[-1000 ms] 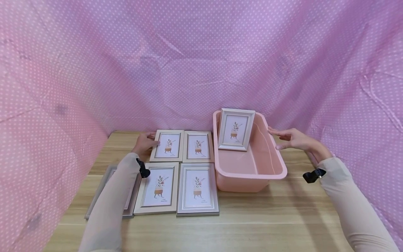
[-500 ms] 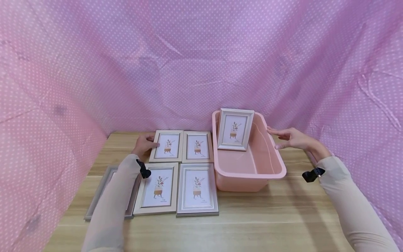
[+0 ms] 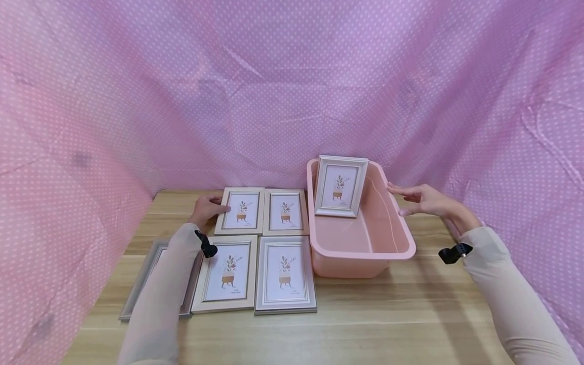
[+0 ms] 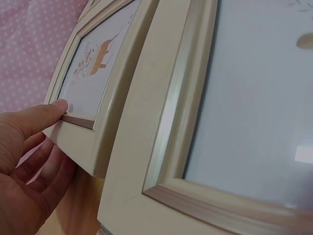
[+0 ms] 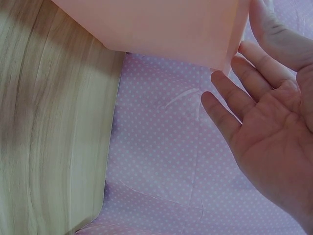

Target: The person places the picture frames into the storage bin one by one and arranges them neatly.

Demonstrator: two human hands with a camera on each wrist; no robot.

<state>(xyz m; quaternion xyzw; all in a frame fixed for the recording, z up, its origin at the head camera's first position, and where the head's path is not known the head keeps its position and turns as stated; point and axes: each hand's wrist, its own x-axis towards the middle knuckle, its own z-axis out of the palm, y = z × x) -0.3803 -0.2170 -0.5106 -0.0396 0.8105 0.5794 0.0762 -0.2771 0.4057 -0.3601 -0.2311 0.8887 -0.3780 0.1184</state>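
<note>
At the back left of the wooden table lies a cream picture frame (image 3: 240,211). My left hand (image 3: 208,208) grips its left edge. In the left wrist view, the thumb (image 4: 45,116) rests on the front of that frame while the other fingers curl at its side, partly hidden. My right hand (image 3: 422,201) touches the right rim of a pink plastic tub (image 3: 365,254), its fingers fairly straight in the right wrist view. Inside the tub a silver-white picture frame (image 3: 341,186) leans upright against the far left wall, its top above the rim.
Beside the held frame lies another cream frame (image 3: 286,212). Closer to me are a cream frame (image 3: 224,274), a white frame (image 3: 285,274) and a grey frame (image 3: 145,284) partly under the left sleeve. Pink dotted cloth (image 3: 283,101) hangs around the table (image 3: 347,324).
The view has shifted very slightly. Both hands, the frames and the tub hold practically the same places as before.
</note>
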